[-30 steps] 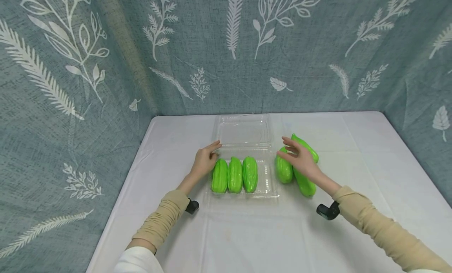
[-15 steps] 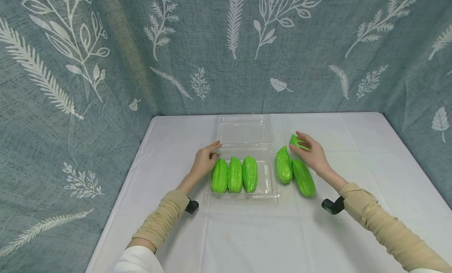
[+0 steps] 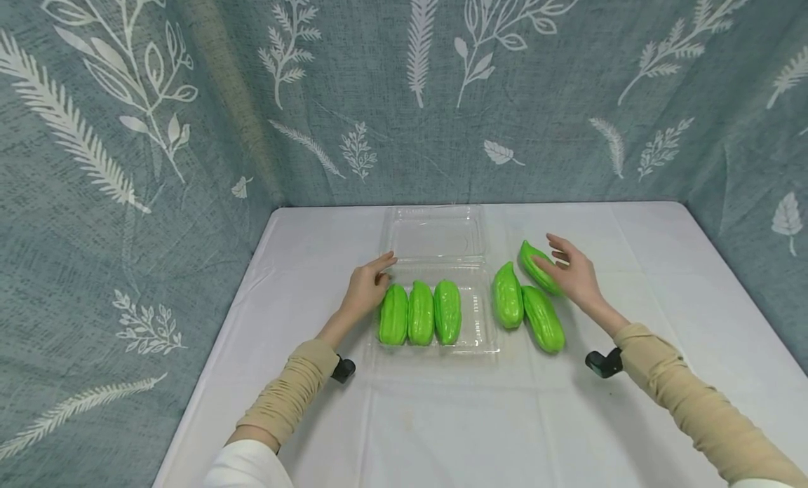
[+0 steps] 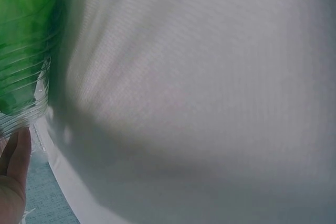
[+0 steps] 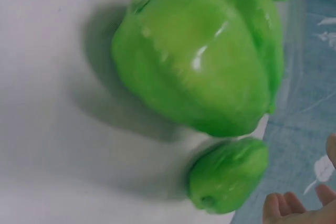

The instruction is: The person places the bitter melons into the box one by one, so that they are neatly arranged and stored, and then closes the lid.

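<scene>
A clear plastic clamshell box (image 3: pixel 476 341) lies with its lid folded back. Three green ridged gourds (image 3: pixel 420 313) sit side by side in its left part. My left hand (image 3: pixel 365 292) rests at the box's left edge near the hinge; in the left wrist view its straight fingers (image 4: pixel 20 153) touch the box's corner. On the right, my right hand (image 3: pixel 576 274) hovers with spread fingers over the back gourd (image 3: pixel 536 262), holding nothing. Two more gourds lie in front of it, one beside the box (image 3: pixel 508 296) and one slanting to the right (image 3: pixel 543 320).
The transparent lid (image 3: pixel 434 233) lies flat toward the back edge of the white-covered table (image 3: pixel 454 425). A blue-green curtain with white leaf prints (image 3: pixel 379 144) hangs behind and at both sides. Each wrist wears a black camera, such as the right one (image 3: pixel 604 363).
My right hand has moved right and back, from above the gourd beside the box to the back gourd, uncovering the front two. My left hand has stayed at the box.
</scene>
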A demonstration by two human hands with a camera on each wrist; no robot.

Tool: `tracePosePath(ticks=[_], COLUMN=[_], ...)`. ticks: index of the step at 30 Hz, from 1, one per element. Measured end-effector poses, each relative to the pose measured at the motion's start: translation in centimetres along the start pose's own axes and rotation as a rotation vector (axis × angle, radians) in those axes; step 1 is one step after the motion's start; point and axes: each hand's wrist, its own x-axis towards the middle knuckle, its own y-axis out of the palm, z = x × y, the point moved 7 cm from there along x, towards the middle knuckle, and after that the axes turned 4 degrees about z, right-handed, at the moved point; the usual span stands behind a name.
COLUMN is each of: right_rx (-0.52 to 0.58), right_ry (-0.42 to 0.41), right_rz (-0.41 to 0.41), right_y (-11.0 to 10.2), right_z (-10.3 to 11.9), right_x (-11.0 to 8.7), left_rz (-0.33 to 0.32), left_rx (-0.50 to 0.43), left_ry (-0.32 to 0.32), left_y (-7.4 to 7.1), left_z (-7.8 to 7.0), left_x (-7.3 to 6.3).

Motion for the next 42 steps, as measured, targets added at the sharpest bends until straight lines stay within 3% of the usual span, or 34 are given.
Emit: tracePosePath(ticks=[8, 30, 34, 42], right_rx=[-0.028, -0.060, -0.064, -0.098], right_ry=[0.002, 0.046, 0.061, 0.057], right_rz=[-0.018, -0.039, 0.000, 0.152], right_y=[-0.7, -2.1, -1.7, -0.5], right_z=[-1.6, -2.7, -2.9, -3.2], right_x=[0.3, 1.5, 1.6, 1.6], left_rz=[-0.002, -0.023, -0.026, -0.031], left_rx=[0.004, -0.012, -0.010, -0.007], left_ry=[-0.004, 0.021, 0.027, 0.039], left_y=[0.0, -0.3, -0.3, -0.3], left_z=[0.1, -0.4, -0.4, -0.4], left_x=[0.0, -0.2, -0.2, -0.2])
